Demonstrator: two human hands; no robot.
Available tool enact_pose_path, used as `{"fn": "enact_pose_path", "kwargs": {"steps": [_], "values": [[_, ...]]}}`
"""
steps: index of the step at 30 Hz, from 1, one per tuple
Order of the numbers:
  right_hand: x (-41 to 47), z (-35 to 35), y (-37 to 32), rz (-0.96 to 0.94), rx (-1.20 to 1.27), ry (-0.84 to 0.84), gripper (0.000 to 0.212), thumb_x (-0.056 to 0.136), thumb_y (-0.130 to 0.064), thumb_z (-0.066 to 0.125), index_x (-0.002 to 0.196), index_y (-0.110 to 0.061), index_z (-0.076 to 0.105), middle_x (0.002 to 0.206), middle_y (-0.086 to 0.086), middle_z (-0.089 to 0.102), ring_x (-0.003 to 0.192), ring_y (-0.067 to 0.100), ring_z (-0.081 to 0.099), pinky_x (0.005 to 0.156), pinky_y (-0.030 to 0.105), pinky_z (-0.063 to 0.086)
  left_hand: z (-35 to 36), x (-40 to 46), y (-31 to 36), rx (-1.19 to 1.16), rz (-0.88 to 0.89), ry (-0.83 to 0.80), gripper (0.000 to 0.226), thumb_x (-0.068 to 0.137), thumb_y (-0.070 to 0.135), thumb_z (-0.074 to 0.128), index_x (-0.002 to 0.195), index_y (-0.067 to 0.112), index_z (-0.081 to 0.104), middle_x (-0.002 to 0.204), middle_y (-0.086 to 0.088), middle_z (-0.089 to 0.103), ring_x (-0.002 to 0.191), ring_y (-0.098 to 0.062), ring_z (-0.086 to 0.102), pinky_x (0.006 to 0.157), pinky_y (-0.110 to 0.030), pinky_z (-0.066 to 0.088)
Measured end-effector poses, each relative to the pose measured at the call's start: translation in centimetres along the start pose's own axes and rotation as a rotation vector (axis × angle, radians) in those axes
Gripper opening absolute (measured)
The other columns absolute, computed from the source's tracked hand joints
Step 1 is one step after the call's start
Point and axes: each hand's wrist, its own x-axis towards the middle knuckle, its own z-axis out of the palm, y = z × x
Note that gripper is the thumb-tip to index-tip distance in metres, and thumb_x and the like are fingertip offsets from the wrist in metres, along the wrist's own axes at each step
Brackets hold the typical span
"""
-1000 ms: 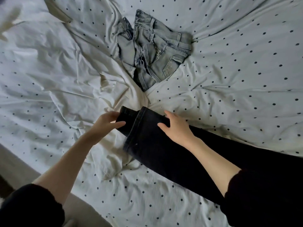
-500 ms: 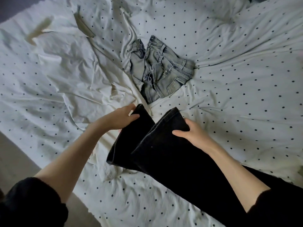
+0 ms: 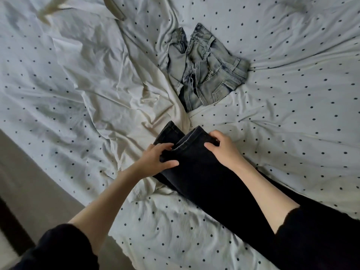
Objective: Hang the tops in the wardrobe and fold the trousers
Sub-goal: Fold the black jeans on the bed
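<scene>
Both hands hold the black trousers (image 3: 204, 172) at the leg ends: the left hand (image 3: 155, 158) pinches the left hem, the right hand (image 3: 224, 149) curls over the right hem. These trousers lie near on the bed (image 3: 78, 94). Farther away lie crumpled light blue jeans (image 3: 204, 69).

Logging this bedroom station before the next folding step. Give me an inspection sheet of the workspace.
Surface: rumpled white dotted bed sheet.
Job's things: long black denim trousers laid out, leg ends by the hands; pale blue washed jeans crumpled in a heap beyond, apart.
Clutter: nothing seen.
Grippers: left hand grips one black leg end; right hand grips the other.
Cables: nothing seen.
Surroundings: grey floor at the bed's left edge.
</scene>
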Motion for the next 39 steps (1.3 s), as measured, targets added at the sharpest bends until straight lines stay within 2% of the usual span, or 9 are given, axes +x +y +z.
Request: {"fn": "enact_pose_path", "kwargs": {"steps": [4,8,11,19,26,30,32,34,39], "values": [[0.3,-0.5,-0.6,-0.001,0.012,0.057,0.006,0.089,-0.01,0.06,0.094,-0.011,0.057,0.08,-0.01,0.053,0.078,0.008,0.05,0.066,0.011,0.04,0.5,-0.1,0.3,-0.004,-0.046,-0.112,0.024,0.086,0.037,0.065,0.104,0.022,0.062,0.087,0.007,0.059,0.091,-0.012,0.052,0.084,-0.027,0.041],[1.2,0.0,-1.8,-0.028,-0.058,0.138,0.009,0.088,-0.015,0.063,0.095,-0.012,0.059,0.088,-0.003,0.058,0.083,0.015,0.054,0.075,0.02,0.044,0.6,-1.6,0.1,-0.084,-0.014,0.095,0.022,0.094,0.034,0.052,0.082,0.017,0.054,0.068,0.004,0.057,0.062,-0.008,0.054,0.06,-0.025,0.042],[2.5,2.4,-2.9,-0.019,-0.146,0.137,0.011,0.089,-0.021,0.062,0.097,-0.014,0.061,0.096,-0.001,0.058,0.089,0.02,0.056,0.089,0.041,0.045,0.9,-2.7,-1.4,0.057,-0.086,0.273,0.026,0.096,0.037,0.047,0.092,0.012,0.053,0.073,0.001,0.058,0.069,-0.018,0.056,0.063,-0.034,0.046],[0.1,8.8,-0.9,-0.196,-0.523,0.279,0.042,0.096,-0.024,0.049,0.137,-0.015,0.046,0.143,0.008,0.042,0.131,0.025,0.041,0.109,0.051,0.029,3.3,-1.6,-3.5,0.306,-0.319,0.432,0.031,0.097,0.043,0.038,0.103,0.015,0.05,0.084,0.001,0.064,0.074,-0.023,0.06,0.059,-0.032,0.04],[-9.6,7.9,7.2,-0.06,-0.706,0.066,0.051,0.1,-0.028,0.039,0.148,-0.019,0.026,0.157,0.009,0.016,0.145,0.026,0.015,0.114,0.057,0.009,5.9,-2.8,-1.2,0.581,-0.037,0.699,0.044,0.076,-0.003,0.064,0.118,0.002,0.054,0.109,-0.02,0.056,0.097,-0.039,0.053,0.08,-0.05,0.041],[-12.0,5.3,10.6,0.06,-0.768,0.017,0.051,0.102,-0.034,0.028,0.15,-0.022,0.017,0.159,0.006,0.007,0.147,0.022,0.005,0.116,0.053,0.003,9.5,-2.9,1.3,0.674,0.19,0.432,0.049,0.08,0.004,0.064,0.128,0.006,0.053,0.138,-0.022,0.044,0.127,-0.041,0.041,0.097,-0.057,0.035],[-13.4,3.5,12.5,0.136,-0.785,0.028,0.052,0.102,-0.035,0.024,0.151,-0.023,0.014,0.159,0.005,0.006,0.147,0.02,0.004,0.116,0.051,0.001,12.0,-3.0,2.7,0.725,0.151,0.221,0.049,0.094,0.02,0.051,0.141,0.013,0.038,0.153,-0.017,0.022,0.142,-0.035,0.017,0.109,-0.059,0.016],[-16.2,0.6,15.0,0.223,-0.79,0.081,0.052,0.101,-0.036,0.025,0.151,-0.023,0.014,0.159,0.004,0.009,0.146,0.02,0.005,0.115,0.051,0.002,15.5,-2.6,5.0,0.816,0.183,0.093,0.052,0.1,0.033,0.033,0.149,0.02,0.018,0.157,-0.011,0.005,0.145,-0.029,0.0,0.112,-0.058,0.001],[-23.0,-6.8,21.2,0.356,-0.832,0.222,0.049,0.1,-0.033,0.035,0.147,-0.021,0.029,0.153,0.004,0.028,0.143,0.02,0.021,0.114,0.052,0.011,22.9,-1.3,12.4,0.846,0.413,-0.074,0.052,0.102,0.032,0.026,0.15,0.022,0.008,0.158,-0.007,0.002,0.145,-0.026,-0.002,0.115,-0.049,0.003]]}}
